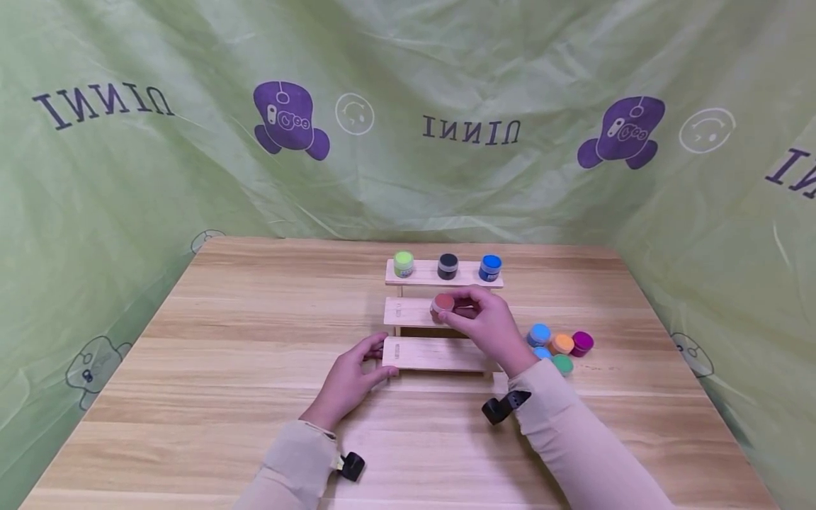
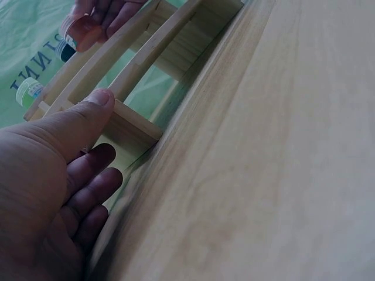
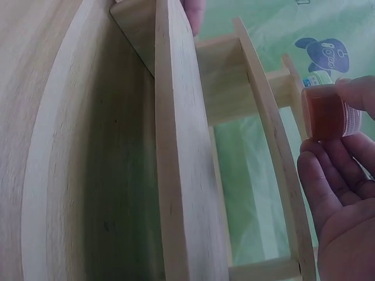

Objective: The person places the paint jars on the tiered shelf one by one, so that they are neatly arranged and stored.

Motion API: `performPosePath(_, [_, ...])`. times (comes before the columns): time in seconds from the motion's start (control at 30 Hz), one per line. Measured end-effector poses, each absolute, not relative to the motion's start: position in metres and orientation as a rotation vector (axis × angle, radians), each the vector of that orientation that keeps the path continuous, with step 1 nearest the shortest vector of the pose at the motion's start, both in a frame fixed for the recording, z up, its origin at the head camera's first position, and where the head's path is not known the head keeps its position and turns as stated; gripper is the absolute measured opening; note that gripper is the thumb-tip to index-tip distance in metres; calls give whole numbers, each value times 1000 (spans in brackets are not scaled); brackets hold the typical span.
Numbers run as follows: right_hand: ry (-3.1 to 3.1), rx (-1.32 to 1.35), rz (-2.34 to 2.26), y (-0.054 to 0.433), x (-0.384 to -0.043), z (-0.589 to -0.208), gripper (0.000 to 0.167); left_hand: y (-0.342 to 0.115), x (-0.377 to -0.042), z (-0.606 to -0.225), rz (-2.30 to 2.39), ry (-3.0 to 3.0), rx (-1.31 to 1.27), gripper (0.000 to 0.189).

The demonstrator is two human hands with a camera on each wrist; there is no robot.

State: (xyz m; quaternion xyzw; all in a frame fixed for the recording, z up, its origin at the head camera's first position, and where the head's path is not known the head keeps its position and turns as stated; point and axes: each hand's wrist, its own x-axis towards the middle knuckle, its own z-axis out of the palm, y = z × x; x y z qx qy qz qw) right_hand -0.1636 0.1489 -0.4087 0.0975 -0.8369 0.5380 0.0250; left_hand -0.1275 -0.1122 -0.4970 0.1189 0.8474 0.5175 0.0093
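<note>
A three-step wooden display rack stands mid-table. My left hand grips the left end of its lowest step, thumb at the front corner, as the left wrist view also shows. Between thumb and fingers, my right hand pinches a small paint jar with reddish-brown contents, which overlaps the middle step in the head view. In the right wrist view this paint jar is tilted, its clear-edged end toward the palm. Lime-green, black and blue paint jars sit in a row on the top step.
Right of the rack, several paint jars cluster on the wooden table: light blue, orange, purple and green among them. The right forearm passes close by them. A green printed curtain hangs behind the table and along its sides.
</note>
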Motion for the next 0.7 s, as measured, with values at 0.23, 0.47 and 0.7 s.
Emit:
performPosePath(0.23, [-2565,333,1702,134,-170,-411,39,-113,-127,-497,1603,2650,367,69])
performPosePath(0.47, [-2549,364,1740,123,-175,-411,37,-112,-128,-496,1594,2640,354,69])
performPosePath(0.7, [-2597,370,1712,114,-179,-409,37,-113,-128,-495,1592,2651,372,68])
